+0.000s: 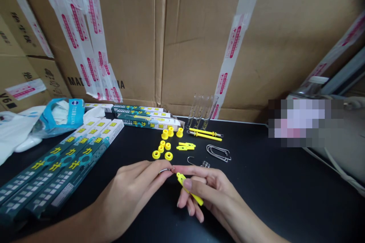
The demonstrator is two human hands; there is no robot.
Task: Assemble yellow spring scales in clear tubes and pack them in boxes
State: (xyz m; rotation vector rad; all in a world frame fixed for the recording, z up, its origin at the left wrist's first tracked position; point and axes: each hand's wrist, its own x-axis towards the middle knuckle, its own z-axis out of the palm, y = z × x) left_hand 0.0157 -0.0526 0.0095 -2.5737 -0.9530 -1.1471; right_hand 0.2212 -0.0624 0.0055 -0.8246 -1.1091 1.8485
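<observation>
My left hand (134, 188) pinches a small metal hook or spring end (165, 169) between thumb and fingers. My right hand (203, 191) holds a thin yellow plastic piece (188, 189), its fingers curled round it, its fingertips meeting the left hand's. Just beyond the hands on the black table (270, 182) lie several yellow caps (162, 151), a yellow clip piece (186, 146), two yellow rods (203, 133), a metal hook with a spring (199, 162) and bent wire loops (219, 152).
Clear tubes (203, 112) stand against the cardboard boxes (182, 38) at the back. Long teal boxes with yellow print (65, 159) lie at the left, more of them (142, 115) behind the parts. A blue packet (61, 115) and white bags are far left.
</observation>
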